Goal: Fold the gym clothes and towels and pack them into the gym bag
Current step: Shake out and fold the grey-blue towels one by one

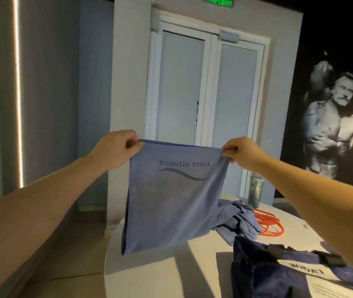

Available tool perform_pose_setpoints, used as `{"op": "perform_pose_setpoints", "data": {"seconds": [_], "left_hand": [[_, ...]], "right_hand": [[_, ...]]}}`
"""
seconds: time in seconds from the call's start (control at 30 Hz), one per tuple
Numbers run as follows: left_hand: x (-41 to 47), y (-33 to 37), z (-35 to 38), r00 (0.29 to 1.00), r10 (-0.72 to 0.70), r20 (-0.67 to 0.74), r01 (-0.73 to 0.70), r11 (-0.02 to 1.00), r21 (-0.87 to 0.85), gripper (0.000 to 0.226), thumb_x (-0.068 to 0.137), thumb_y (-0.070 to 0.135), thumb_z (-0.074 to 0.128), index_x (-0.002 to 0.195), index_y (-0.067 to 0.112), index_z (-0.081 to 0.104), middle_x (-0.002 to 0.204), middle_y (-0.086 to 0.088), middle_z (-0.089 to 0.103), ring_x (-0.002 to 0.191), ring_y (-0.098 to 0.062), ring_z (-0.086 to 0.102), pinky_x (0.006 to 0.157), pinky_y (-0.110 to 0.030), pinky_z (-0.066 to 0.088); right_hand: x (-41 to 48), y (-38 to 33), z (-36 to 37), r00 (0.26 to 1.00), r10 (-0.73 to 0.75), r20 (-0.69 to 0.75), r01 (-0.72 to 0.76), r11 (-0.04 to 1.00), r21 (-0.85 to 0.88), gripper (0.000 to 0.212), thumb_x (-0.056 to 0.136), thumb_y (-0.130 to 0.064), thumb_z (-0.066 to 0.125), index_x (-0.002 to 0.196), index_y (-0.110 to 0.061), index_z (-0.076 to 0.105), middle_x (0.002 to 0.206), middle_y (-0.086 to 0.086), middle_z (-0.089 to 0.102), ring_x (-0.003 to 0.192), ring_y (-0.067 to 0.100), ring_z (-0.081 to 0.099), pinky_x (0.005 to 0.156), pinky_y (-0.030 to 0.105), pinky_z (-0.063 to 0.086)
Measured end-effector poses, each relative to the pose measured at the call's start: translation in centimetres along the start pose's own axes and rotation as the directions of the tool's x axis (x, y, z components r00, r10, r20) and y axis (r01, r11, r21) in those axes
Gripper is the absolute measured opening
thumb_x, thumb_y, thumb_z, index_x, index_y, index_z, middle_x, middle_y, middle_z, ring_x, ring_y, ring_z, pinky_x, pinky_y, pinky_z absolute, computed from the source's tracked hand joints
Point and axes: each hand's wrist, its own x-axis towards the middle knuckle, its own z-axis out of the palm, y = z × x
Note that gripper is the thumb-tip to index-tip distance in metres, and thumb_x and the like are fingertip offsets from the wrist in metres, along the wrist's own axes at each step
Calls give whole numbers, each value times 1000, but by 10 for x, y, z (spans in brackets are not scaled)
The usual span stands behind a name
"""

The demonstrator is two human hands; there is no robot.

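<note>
A blue towel [171, 203] printed "YOGA FITNESS" upside down hangs in the air above the white round table [171, 272]. My left hand [117, 149] pinches its top left corner and my right hand [240, 153] pinches its top right corner, holding the top edge stretched level. The towel's lower edge hangs just above the tabletop. A dark navy gym bag [263, 269] lies at the lower right of the table, partly under my right forearm. A crumpled blue cloth [237, 218] lies behind the towel.
An orange coiled rope or band [272, 224] lies on the table beside the crumpled cloth. A tall tumbler [256, 190] stands at the table's far edge. A white paper with printing [313, 274] rests on the bag. White double doors [205, 93] are ahead.
</note>
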Motion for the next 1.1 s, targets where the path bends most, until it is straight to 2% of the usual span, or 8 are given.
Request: {"op": "perform_pose_setpoints", "data": {"seconds": [0.23,0.33,0.43,0.53,0.67,0.77,0.9,1.1], "left_hand": [[-4,7,-15,980,127,154,-133,991,32,37,100,32,61,65,23,55,71,8,56,67,-14,56,67,-35,48],[-8,15,-19,959,118,258,-151,982,112,44,99,32,60,59,23,44,62,5,50,58,-12,47,62,-34,43],[-10,17,-19,955,127,268,-163,979,120,47,94,21,66,57,21,37,55,8,43,51,-9,38,55,-30,34],[-13,15,-19,952,95,291,-109,994,32,44,91,22,72,62,19,39,56,8,44,52,-9,39,55,-28,34],[-18,9,-23,929,-25,368,87,985,-151,21,88,25,78,88,26,57,72,2,64,55,-9,53,58,-31,52],[-19,2,-26,893,-69,444,123,988,-93,15,89,26,77,99,35,70,76,5,71,59,-11,63,69,-32,55],[-21,-10,-21,864,-158,479,230,969,-95,3,86,23,80,87,23,77,74,2,74,69,-21,71,74,-40,60],[-22,-37,1,853,-247,460,374,904,-208,15,87,25,76,100,17,73,69,-9,75,63,-23,72,72,-38,59]], "right_hand": [[-23,6,-15,999,-25,44,26,999,-23,12,97,-14,65,105,-13,74,83,-3,67,76,15,65,67,19,52],[-28,9,-16,998,-34,59,36,999,-38,11,96,-15,67,105,-15,74,92,2,71,79,17,69,75,26,59],[-32,8,-16,998,-22,51,23,1000,-15,12,94,-13,70,105,-17,70,95,3,72,78,17,70,71,24,59],[-35,7,-16,996,-11,86,9,1000,27,21,92,-9,71,109,-18,63,92,2,71,76,18,70,69,23,57],[-32,12,-16,987,15,162,-11,1000,-23,13,93,-17,71,105,-16,76,90,2,73,77,19,66,70,24,57],[-31,17,-13,973,86,214,-118,983,143,11,90,-23,74,99,-17,78,86,7,74,74,18,63,69,27,58],[-36,13,-6,910,186,369,-365,781,506,21,87,-21,73,103,-8,76,86,11,66,73,19,54,67,26,53],[-28,20,19,825,137,548,-522,558,646,33,95,-28,60,113,-1,67,65,-1,55,56,9,32,56,21,25]]}}
